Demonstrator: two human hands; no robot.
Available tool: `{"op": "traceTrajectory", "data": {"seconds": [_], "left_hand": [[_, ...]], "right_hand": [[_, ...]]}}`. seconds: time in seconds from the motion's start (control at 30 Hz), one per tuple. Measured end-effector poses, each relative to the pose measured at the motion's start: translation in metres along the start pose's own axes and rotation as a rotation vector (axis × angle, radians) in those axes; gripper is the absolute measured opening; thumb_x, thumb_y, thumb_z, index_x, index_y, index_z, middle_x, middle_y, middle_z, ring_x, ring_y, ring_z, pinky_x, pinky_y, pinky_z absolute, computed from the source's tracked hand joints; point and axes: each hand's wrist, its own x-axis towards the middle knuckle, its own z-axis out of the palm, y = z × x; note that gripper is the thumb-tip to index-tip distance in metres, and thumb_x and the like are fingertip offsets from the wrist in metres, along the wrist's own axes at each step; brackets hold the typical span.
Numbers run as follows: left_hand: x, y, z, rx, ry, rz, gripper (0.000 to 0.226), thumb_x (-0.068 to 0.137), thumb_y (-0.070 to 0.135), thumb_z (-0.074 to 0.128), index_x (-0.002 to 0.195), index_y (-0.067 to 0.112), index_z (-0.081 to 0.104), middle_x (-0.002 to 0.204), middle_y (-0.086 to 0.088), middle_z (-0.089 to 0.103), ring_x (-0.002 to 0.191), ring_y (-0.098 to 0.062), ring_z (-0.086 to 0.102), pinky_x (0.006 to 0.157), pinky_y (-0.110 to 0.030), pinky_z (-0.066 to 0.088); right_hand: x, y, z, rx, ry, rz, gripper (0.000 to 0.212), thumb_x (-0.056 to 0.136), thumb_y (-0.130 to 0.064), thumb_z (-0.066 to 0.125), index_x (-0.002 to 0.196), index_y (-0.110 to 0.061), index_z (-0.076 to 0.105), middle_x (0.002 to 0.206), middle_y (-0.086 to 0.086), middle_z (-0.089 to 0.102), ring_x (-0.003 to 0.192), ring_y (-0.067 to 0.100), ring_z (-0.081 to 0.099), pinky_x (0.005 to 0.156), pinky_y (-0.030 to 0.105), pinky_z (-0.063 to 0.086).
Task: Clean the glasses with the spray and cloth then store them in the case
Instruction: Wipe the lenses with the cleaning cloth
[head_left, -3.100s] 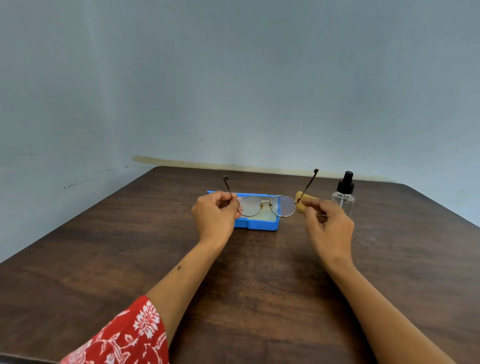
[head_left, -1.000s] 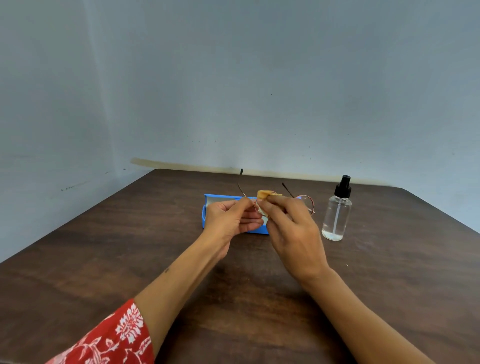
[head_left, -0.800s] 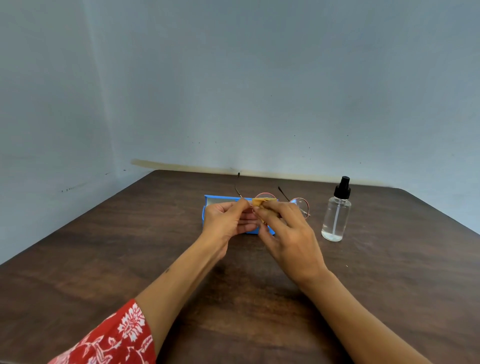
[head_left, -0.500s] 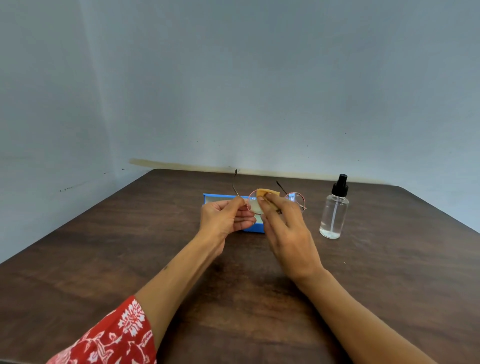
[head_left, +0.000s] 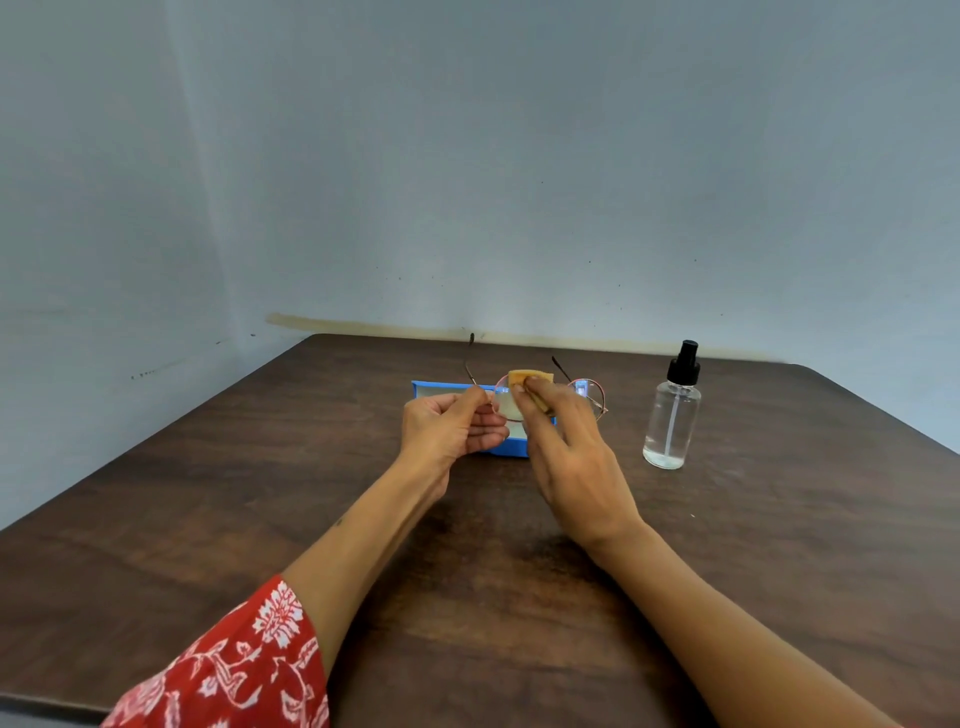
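Since before, right hand (head_left: 571, 457) rubs cloth (head_left: 530, 378) across the left-hand (head_left: 447, 431)-pinched glasses' (head_left: 589, 397) other lens.

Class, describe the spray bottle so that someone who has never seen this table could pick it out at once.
Start at the dark wooden table and look to its far right, beyond the right hand. There the spray bottle stands upright and alone, untouched. It is the only clear, black-capped thing; the blue case lies flat.

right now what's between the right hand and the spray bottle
Nothing on the table: in the head view bare tabletop separates the right hand from the spray bottle. Only the glasses' far lens juts bottleward above it.
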Motion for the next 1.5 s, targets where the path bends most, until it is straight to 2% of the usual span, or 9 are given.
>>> {"op": "traceTrajectory", "data": {"seconds": [0.13, 0.33, 0.5, 0.7, 0.9, 1.0, 1.1, 1.3, 1.5], "left_hand": [[0.002, -0.002, 0.001, -0.013, 0.001, 0.022, 0.017, 0.085, 0.009, 0.06, 0.071, 0.002, 0.068, 0.054, -0.007, 0.066, 0.05, -0.013, 0.065, 0.048, -0.02, 0.053], [0.004, -0.003, 0.0, 0.009, 0.0, 0.012, 0.014, 0.083, 0.011, 0.065, 0.073, 0.001, 0.068, 0.061, -0.01, 0.068, 0.058, -0.018, 0.067, 0.054, -0.022, 0.056], [0.004, -0.006, 0.001, -0.014, -0.007, 0.036, 0.017, 0.085, 0.01, 0.061, 0.071, 0.004, 0.069, 0.056, -0.007, 0.066, 0.052, -0.013, 0.065, 0.049, -0.02, 0.052], [0.004, -0.005, 0.0, 0.013, 0.003, 0.006, 0.014, 0.083, 0.011, 0.065, 0.074, 0.001, 0.068, 0.062, -0.011, 0.069, 0.057, -0.017, 0.067, 0.053, -0.021, 0.056], [0.005, -0.008, 0.001, 0.003, -0.021, 0.036, 0.017, 0.085, 0.011, 0.063, 0.07, 0.004, 0.068, 0.054, -0.006, 0.067, 0.052, -0.013, 0.066, 0.049, -0.02, 0.053], [0.004, -0.007, 0.001, 0.016, -0.02, 0.021, 0.014, 0.084, 0.01, 0.064, 0.074, 0.001, 0.068, 0.058, -0.008, 0.068, 0.054, -0.015, 0.066, 0.05, -0.02, 0.054], [0.005, -0.006, 0.0, 0.036, -0.006, 0.01, 0.013, 0.083, 0.01, 0.065, 0.077, -0.001, 0.068, 0.064, -0.012, 0.068, 0.057, -0.017, 0.067, 0.053, -0.021, 0.056], [0.006, -0.009, 0.0, 0.025, -0.012, 0.051, 0.016, 0.085, 0.01, 0.062, 0.072, 0.002, 0.068, 0.058, -0.008, 0.067, 0.053, -0.014, 0.066, 0.05, -0.02, 0.054], [0.008, -0.008, -0.002, 0.048, -0.014, 0.034, 0.013, 0.082, 0.009, 0.064, 0.074, 0.0, 0.068, 0.062, -0.01, 0.068, 0.057, -0.017, 0.067, 0.052, -0.021, 0.054]], "right_hand": [[0.003, -0.005, 0.001, 0.019, -0.011, -0.097, 0.036, 0.087, -0.003, 0.048, 0.119, 0.004, 0.06, 0.118, 0.019, 0.06, 0.108, 0.032, 0.054, 0.092, 0.036, 0.047], [0.002, -0.004, 0.0, -0.01, 0.007, 0.013, 0.036, 0.091, -0.009, 0.043, 0.119, 0.006, 0.06, 0.12, 0.022, 0.059, 0.109, 0.034, 0.057, 0.088, 0.039, 0.051], [0.004, -0.008, 0.0, -0.014, 0.004, -0.114, 0.032, 0.09, -0.006, 0.049, 0.116, 0.005, 0.062, 0.117, 0.02, 0.061, 0.11, 0.03, 0.055, 0.093, 0.037, 0.048], [0.0, -0.002, -0.002, 0.006, 0.051, 0.113, 0.036, 0.086, 0.001, 0.05, 0.121, 0.004, 0.058, 0.122, 0.02, 0.058, 0.113, 0.028, 0.049, 0.081, 0.037, 0.055], [0.003, -0.01, 0.001, -0.03, 0.0, -0.1, 0.035, 0.088, -0.002, 0.043, 0.117, 0.005, 0.062, 0.117, 0.019, 0.061, 0.11, 0.03, 0.053, 0.088, 0.037, 0.051], [0.003, -0.008, -0.001, 0.008, 0.016, 0.015, 0.036, 0.088, -0.003, 0.041, 0.117, 0.004, 0.061, 0.119, 0.018, 0.06, 0.109, 0.028, 0.053, 0.08, 0.037, 0.054], [0.002, -0.004, -0.003, -0.012, 0.027, 0.115, 0.04, 0.087, -0.003, 0.04, 0.122, 0.004, 0.057, 0.122, 0.02, 0.058, 0.113, 0.028, 0.05, 0.084, 0.037, 0.054], [0.004, -0.012, 0.0, -0.026, -0.009, -0.067, 0.036, 0.087, -0.005, 0.042, 0.115, 0.003, 0.063, 0.116, 0.018, 0.062, 0.107, 0.028, 0.053, 0.085, 0.035, 0.052], [0.003, -0.007, -0.002, -0.016, 0.033, 0.133, 0.04, 0.085, -0.001, 0.043, 0.123, 0.003, 0.057, 0.122, 0.018, 0.058, 0.114, 0.026, 0.05, 0.088, 0.033, 0.051]]}}
